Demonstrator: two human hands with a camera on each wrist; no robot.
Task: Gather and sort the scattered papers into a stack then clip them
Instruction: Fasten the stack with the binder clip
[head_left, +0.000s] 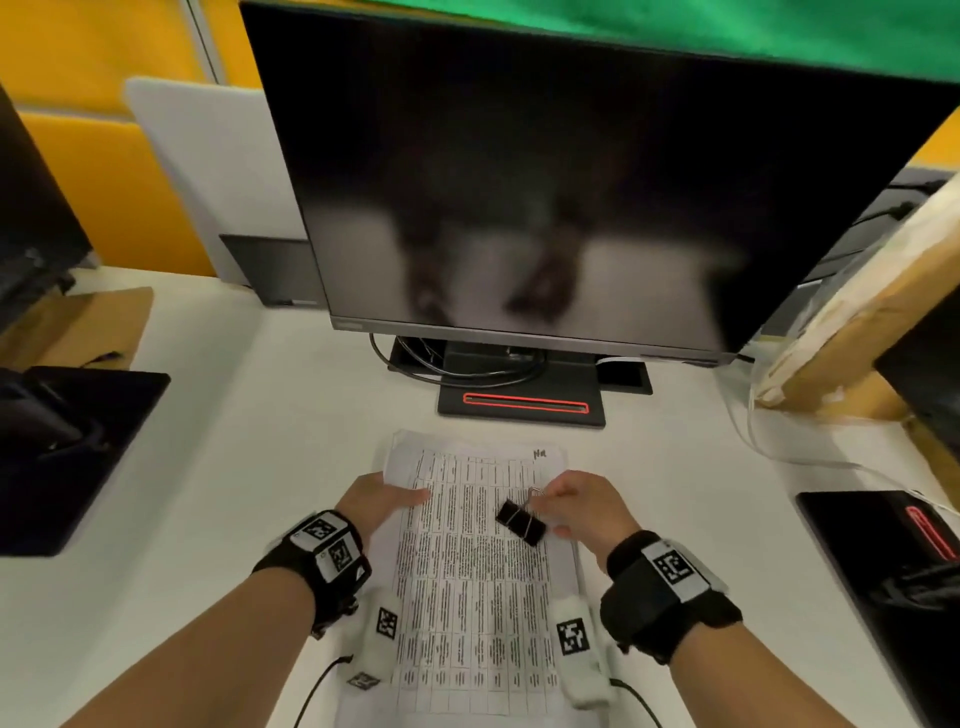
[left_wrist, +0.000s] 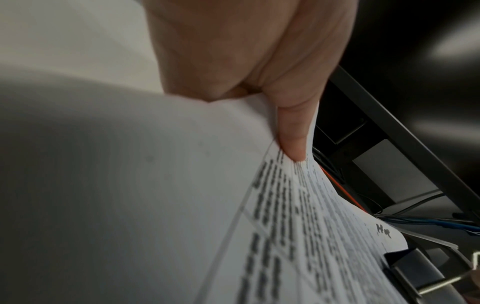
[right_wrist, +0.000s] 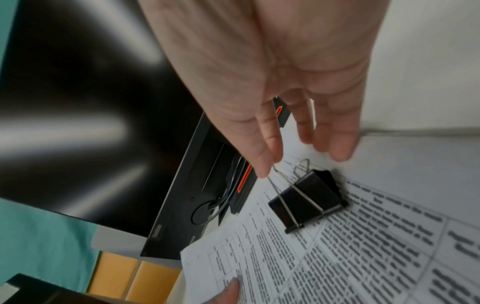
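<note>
A stack of printed table sheets (head_left: 467, 571) lies on the white desk in front of me. My left hand (head_left: 395, 499) pinches its upper left edge, the thumb (left_wrist: 292, 131) pressing on top and the other fingers hidden under the lifted sheets (left_wrist: 298, 226). A black binder clip (head_left: 521, 522) rests on the top sheet near the upper right. My right hand (head_left: 566, 501) hovers over it with its fingers straight and spread. In the right wrist view one fingertip (right_wrist: 263, 170) is at the clip's (right_wrist: 309, 197) wire handle without gripping it.
A large dark monitor (head_left: 545, 182) stands just behind the papers on a black base with a red stripe (head_left: 524, 405) and cables. A cardboard box (head_left: 857, 322) sits at the right. Other black stands sit at the left (head_left: 62, 441) and right (head_left: 883, 545).
</note>
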